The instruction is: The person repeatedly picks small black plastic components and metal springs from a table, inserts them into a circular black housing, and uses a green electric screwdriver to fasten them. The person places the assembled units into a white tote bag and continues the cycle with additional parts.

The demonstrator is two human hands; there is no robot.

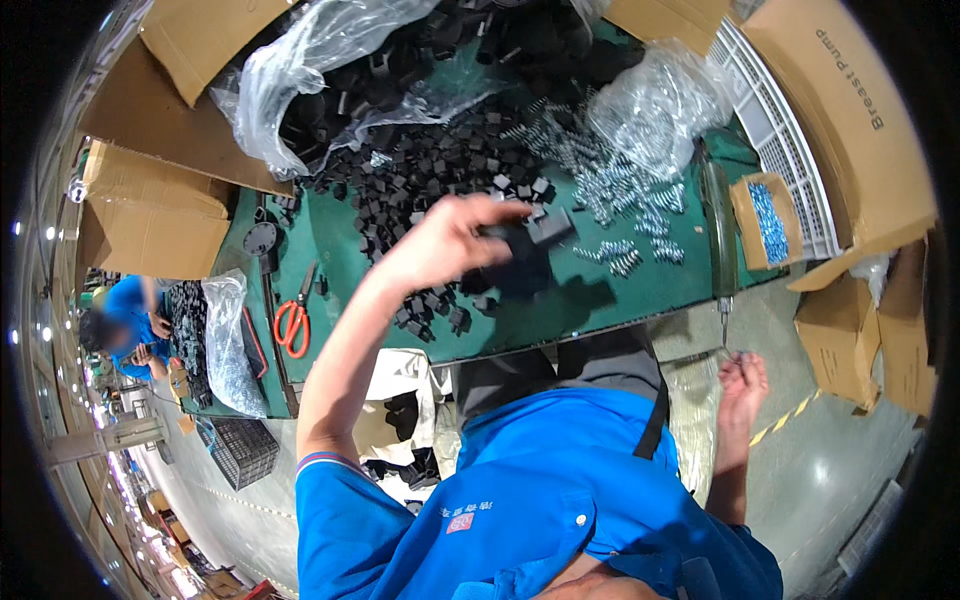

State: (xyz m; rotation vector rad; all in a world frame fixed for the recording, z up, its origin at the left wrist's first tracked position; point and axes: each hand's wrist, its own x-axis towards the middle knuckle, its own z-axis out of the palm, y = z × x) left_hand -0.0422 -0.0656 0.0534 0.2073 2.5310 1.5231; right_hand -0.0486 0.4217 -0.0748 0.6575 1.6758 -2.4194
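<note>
Left hand closed around black plastic parts, raised over the green table near its front edge | right hand hangs low beside the table, fingers curled loosely, grip unclear | head view: springs right of parts, black pile behind, red scissors left

a factory assembly floor: a green worktable heaped with small black plastic parts and metal springs, cardboard cartons and plastic bags all around, a polished concrete floor, another worker in blue uniform at a neighbouring bench.
</note>
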